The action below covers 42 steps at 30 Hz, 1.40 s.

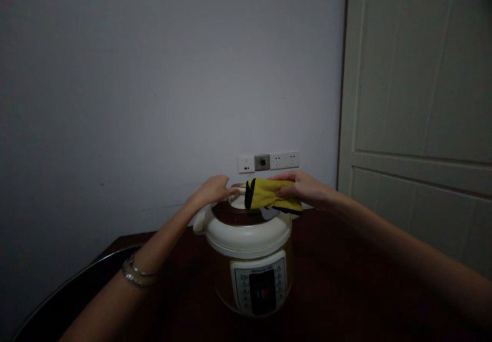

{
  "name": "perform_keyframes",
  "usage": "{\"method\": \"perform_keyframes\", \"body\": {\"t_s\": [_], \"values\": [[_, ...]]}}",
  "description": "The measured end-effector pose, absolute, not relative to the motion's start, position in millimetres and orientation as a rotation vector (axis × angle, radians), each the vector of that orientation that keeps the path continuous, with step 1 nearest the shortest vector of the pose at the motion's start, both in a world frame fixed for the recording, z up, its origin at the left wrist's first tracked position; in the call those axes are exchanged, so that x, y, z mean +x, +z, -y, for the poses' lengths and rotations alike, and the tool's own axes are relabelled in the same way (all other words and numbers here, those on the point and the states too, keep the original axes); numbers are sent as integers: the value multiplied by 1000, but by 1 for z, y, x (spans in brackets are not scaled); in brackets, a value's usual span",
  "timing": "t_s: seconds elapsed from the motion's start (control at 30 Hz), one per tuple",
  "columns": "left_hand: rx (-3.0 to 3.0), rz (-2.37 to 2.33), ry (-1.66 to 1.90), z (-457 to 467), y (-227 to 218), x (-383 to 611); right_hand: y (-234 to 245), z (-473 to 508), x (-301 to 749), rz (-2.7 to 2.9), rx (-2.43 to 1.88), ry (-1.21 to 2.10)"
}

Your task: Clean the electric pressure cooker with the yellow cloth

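Observation:
A white and brown electric pressure cooker (248, 239) stands upright with its control panel facing me. My left hand (213, 190) is closed on the left side of the lid handle (238, 198), its fingers partly hidden behind it. Above the right part of the lid, my right hand (298, 187) grips a folded yellow cloth (265, 193) with black edging. The cloth covers part of the handle and lid; whether it presses on them I cannot tell. Silver bracelets (137, 274) circle my left wrist.
The cooker rests on a dark reddish table (326, 260). Behind it, wall sockets (284, 160) and a grey socket plate (262, 162) sit on the pale wall. A panelled door (415, 101) stands at the right. A dark round-rimmed object (77, 290) is at lower left.

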<state>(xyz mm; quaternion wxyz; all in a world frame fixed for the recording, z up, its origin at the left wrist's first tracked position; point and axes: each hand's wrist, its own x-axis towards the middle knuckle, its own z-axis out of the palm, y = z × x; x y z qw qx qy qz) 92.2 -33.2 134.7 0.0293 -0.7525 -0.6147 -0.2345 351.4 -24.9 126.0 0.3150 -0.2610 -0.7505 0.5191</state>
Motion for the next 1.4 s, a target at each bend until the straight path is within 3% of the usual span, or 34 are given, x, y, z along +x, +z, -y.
{"method": "perform_keyframes", "body": {"t_s": [0.17, 0.33, 0.53, 0.77, 0.9, 1.4], "values": [[-2801, 1445, -1433, 61, 161, 116, 138, 32, 343, 2052, -674, 1090], [-3013, 1493, -1289, 57, 165, 130, 139, 19, 334, 2028, -539, 684], [-2066, 1642, -1240, 5, 178, 89, 121, -7, 347, 1998, -479, 521], [-2653, 1765, -1071, -30, 144, 97, 95, -17, 333, 2201, -536, 205], [-2906, 1830, -1288, -28, 126, 101, 97, -19, 316, 2313, -641, 130], [-2323, 2194, -1869, 13, 99, 78, 105, -20, 304, 2408, -794, 48]]}}
